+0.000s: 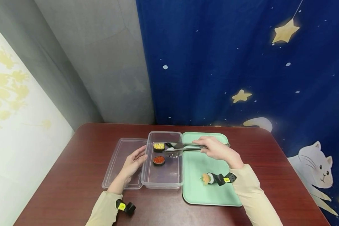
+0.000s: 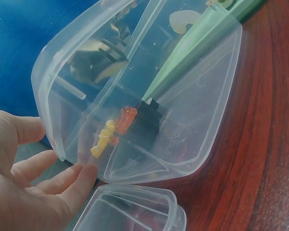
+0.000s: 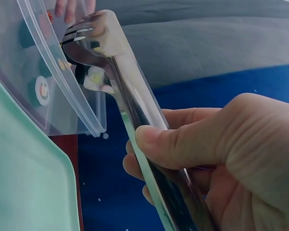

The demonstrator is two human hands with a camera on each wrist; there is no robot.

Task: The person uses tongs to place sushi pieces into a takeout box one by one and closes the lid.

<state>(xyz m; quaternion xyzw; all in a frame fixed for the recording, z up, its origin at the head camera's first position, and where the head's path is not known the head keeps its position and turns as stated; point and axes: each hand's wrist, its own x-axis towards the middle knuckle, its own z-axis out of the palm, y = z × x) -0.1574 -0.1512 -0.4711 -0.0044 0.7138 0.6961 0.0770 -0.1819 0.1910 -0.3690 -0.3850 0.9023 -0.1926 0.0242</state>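
The clear box [image 1: 161, 175] sits in the middle of the table [image 1: 73, 175], and everything else is told from it. The right hand [image 1: 217, 150] reaches over from the green tray [image 1: 197, 191] on the box's right side, its fingers [image 3: 183, 144] curled tight round the metal tongs [image 1: 183, 147]. The tong tips are inside the box, pinching a dark sushi roll [image 1: 169, 145], I think, though it is hard to see. A yellow-topped sushi [image 1: 159, 146] and a red-topped sushi [image 1: 159, 160] already lie in the box. The left hand [image 1: 131, 164] has straight, spread fingers touching the box's left wall, above the lid [image 1: 121, 163]. One more roll [image 1: 208, 178] waits on the tray. Best to lower slowly, keep the squeeze even, and let go only once the roll touches the bottom
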